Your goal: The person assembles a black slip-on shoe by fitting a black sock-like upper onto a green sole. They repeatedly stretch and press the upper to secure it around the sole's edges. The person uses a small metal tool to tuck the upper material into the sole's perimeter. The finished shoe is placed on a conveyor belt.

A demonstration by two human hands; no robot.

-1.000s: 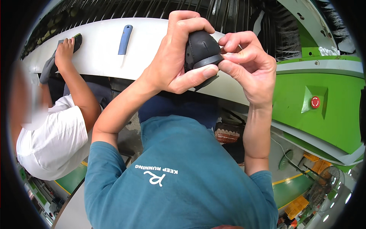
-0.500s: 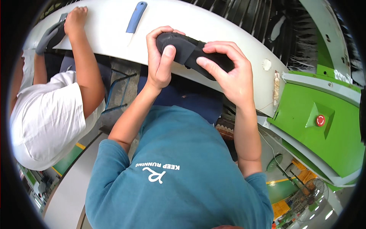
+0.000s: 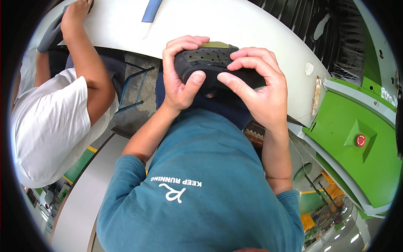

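The person's left hand (image 3: 179, 86) and right hand (image 3: 266, 90) grasp one black, perforated shoe (image 3: 205, 56) by its two ends, over the near edge of one flat white table (image 3: 239, 23) bearing one blue-handled tool (image 3: 152, 10). At right, one round red button (image 3: 360, 140) sits on one bright-green machine (image 3: 331, 119).

Bright, strong fisheye bowing, black corners

factory workshop, green machine (image 3: 352, 172), red button (image 3: 360, 140), white worktable (image 3: 252, 27)
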